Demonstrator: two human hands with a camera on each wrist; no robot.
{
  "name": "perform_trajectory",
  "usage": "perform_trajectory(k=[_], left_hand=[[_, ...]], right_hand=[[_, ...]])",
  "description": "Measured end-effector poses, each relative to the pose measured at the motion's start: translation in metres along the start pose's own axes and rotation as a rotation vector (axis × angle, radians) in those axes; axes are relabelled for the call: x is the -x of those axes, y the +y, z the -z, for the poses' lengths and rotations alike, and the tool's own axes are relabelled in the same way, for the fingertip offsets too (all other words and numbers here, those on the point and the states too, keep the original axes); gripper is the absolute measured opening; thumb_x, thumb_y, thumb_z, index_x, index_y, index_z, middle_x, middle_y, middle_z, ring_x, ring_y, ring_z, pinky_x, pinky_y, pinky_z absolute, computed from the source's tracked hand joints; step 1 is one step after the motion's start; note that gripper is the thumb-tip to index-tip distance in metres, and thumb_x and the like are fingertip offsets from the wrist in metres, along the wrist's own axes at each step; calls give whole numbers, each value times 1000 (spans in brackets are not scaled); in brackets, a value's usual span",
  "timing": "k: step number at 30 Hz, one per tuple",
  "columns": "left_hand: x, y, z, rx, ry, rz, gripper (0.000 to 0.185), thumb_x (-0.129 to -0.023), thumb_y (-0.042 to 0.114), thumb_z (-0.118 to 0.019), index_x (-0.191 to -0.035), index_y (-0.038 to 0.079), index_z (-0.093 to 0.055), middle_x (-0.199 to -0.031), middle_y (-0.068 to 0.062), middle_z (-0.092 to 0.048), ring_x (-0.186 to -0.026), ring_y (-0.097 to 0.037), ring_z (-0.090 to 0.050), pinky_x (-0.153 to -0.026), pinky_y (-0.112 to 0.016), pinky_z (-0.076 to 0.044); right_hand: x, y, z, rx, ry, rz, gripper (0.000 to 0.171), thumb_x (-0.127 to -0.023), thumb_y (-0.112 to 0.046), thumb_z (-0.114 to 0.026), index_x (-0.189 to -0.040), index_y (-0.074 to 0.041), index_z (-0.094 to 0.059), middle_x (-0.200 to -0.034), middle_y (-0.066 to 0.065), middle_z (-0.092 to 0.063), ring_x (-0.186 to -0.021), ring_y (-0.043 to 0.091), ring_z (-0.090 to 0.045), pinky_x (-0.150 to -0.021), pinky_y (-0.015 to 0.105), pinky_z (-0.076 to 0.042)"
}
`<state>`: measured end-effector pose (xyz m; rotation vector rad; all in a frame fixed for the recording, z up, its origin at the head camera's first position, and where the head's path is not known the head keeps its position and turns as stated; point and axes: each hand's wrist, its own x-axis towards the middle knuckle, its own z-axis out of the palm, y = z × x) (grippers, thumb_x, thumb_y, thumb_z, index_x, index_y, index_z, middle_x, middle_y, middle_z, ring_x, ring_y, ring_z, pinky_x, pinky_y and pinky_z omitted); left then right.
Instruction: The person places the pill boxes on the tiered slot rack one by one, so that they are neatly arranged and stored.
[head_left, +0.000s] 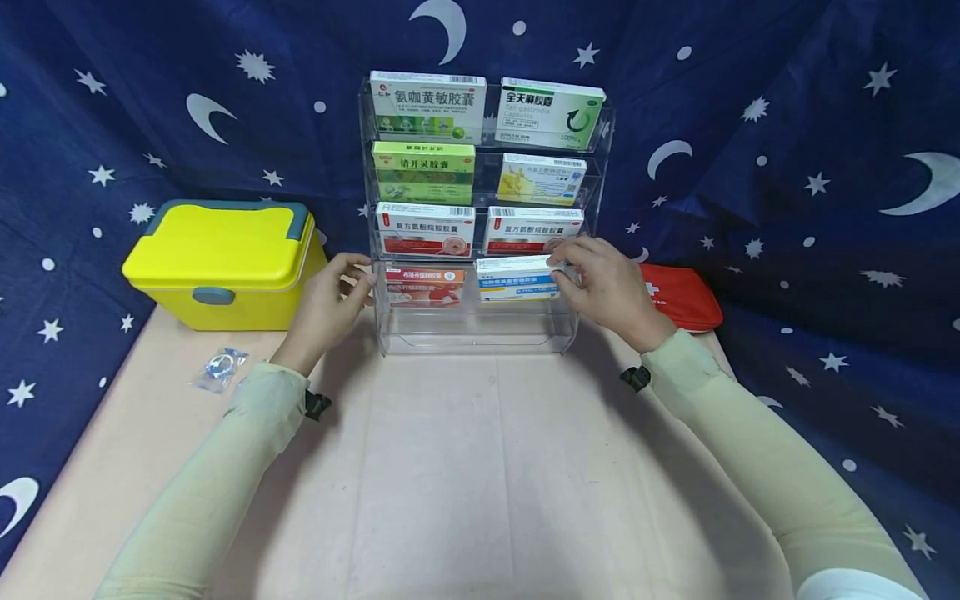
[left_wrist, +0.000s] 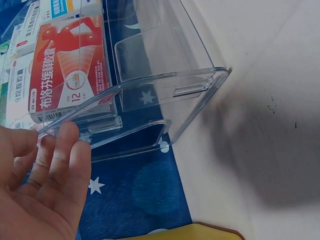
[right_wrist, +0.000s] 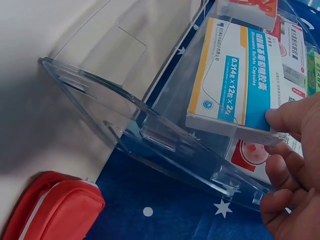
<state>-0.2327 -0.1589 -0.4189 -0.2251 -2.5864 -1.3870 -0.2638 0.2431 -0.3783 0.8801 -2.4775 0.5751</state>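
Observation:
A clear acrylic tiered rack (head_left: 480,337) stands at the back of the pink table, with medicine boxes on every tier. My left hand (head_left: 333,300) rests its straight fingers (left_wrist: 60,155) against the rack's left side wall (left_wrist: 165,80), beside the orange-red box (head_left: 425,285) on the bottom tier (left_wrist: 70,65). At the bottom right of the rack (right_wrist: 100,100), my right hand (head_left: 607,287) grips the right end of the blue and white box (head_left: 513,279). One fingertip (right_wrist: 290,115) lies on that box's corner (right_wrist: 235,75).
A yellow case (head_left: 225,262) with a grey-blue handle sits to the left of the rack. Behind my right hand lies a red first-aid pouch (head_left: 686,296). A small clear packet (head_left: 219,368) lies on the table near my left sleeve. Starry blue cloth surrounds the table.

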Motion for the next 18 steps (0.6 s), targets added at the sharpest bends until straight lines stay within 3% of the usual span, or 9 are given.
perform_trajectory(k=[7,14,16,18], left_hand=[[-2,1,1,4,1,-5,29,-103,21,-62,-128,6,-59,-101,-9,-66,-76,-23,-70,-66,-26,-53],[1,-4,-1,-9,-16,30,33,-103,24,-62,-130,7,-58,-105,-11,-66,-84,-28,-69,-75,-40,-55],[6,-3,-2,-41,0,3,36,-103,25,-63,-133,6,-56,-110,-11,-63,-93,-29,-66,-81,-43,-54],[14,0,-3,-129,35,-100,42,-101,26,-64,-137,4,-54,-121,-14,-60,-107,-32,-60,-91,-47,-50]], right_hand=[[2,0,3,57,-27,-27,17,-90,-15,-77,-106,-15,-72,-105,0,-68,-82,20,-50,-66,34,-42],[10,-5,3,63,-39,-98,22,-93,-23,-75,-112,-14,-73,-120,3,-64,-99,20,-58,-72,38,-51],[15,-12,3,33,-15,-112,25,-93,-26,-75,-115,-13,-72,-122,3,-62,-100,20,-58,-67,37,-50],[23,-22,3,-2,3,-114,31,-92,-29,-75,-118,-11,-71,-126,4,-61,-104,20,-59,-65,37,-50]])
